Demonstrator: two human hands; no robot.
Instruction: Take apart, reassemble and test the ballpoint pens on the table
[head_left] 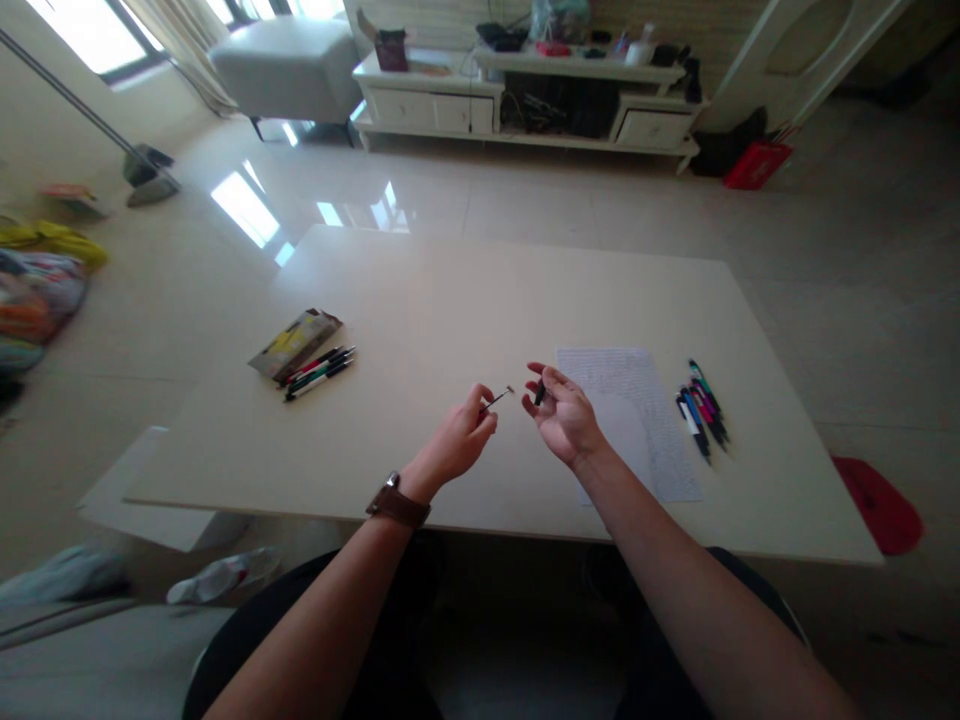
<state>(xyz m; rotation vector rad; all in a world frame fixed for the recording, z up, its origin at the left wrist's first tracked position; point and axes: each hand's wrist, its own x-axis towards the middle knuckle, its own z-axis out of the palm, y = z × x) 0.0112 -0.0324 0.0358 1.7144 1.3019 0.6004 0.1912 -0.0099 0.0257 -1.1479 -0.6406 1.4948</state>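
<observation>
My left hand [461,435] is closed on a thin dark rod that looks like a pen refill [496,400], its tip pointing right and slightly up. Opposite it, palm partly turned up, my right hand [566,412] pinches a short black pen part [540,392]; its exact kind is unclear. A small gap separates the two pieces, both above the table. Beneath and beyond my right hand lie sheets of paper [671,455], the longer one covered in writing. To the right of them, several pens [701,405] lie in a loose bunch.
On the left of the white table [450,310], several pens [319,372] lie against a grey and yellow box [296,342]. Beyond the table stand a white TV cabinet [427,108] and a grey stool [289,68]. A red seat [877,505] shows past the right edge.
</observation>
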